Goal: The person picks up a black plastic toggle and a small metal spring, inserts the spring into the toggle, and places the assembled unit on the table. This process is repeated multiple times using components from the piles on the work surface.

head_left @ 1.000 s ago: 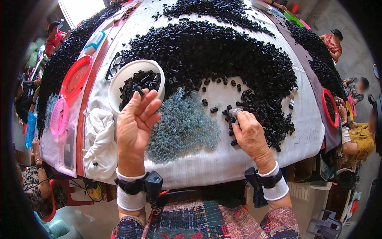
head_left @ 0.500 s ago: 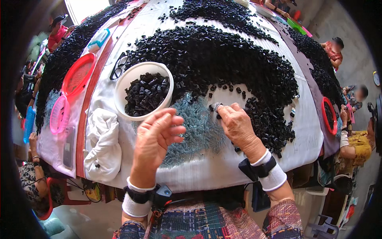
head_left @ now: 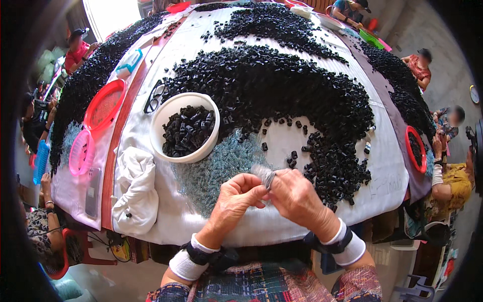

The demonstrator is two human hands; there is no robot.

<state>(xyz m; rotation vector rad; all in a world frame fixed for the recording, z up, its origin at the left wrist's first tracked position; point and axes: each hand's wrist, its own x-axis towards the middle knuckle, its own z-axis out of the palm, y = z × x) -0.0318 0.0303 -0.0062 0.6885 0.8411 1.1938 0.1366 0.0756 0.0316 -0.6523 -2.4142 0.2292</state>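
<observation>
In front of me my two hands meet, fingertips nearly touching. My left hand (head_left: 236,195) is closed in a pinch, thumb against the fingers. My right hand (head_left: 298,195) is also closed, with a grey wrap (head_left: 264,176) around a finger. Anything pinched between them is hidden or too small to name. Beyond the left hand spreads a heap of tiny bluish, coil-like pieces (head_left: 209,176). Small black plastic pieces (head_left: 282,75) form a large pile farther back, reaching round to the right. A white bowl (head_left: 157,132) of larger-looking black pieces stands left of the coil-like heap.
A crumpled white cloth (head_left: 135,196) lies left, below the bowl; glasses (head_left: 154,96) lie beyond it. Red (head_left: 85,118) and pink (head_left: 72,151) baskets line the left strip of the white-covered table (head_left: 241,229). Several people work around the table beside other black piles.
My left hand has moved right and nearer to me, its fingers closing into a pinch. My right hand has come back from the black pieces to meet it. The view has shifted slightly.
</observation>
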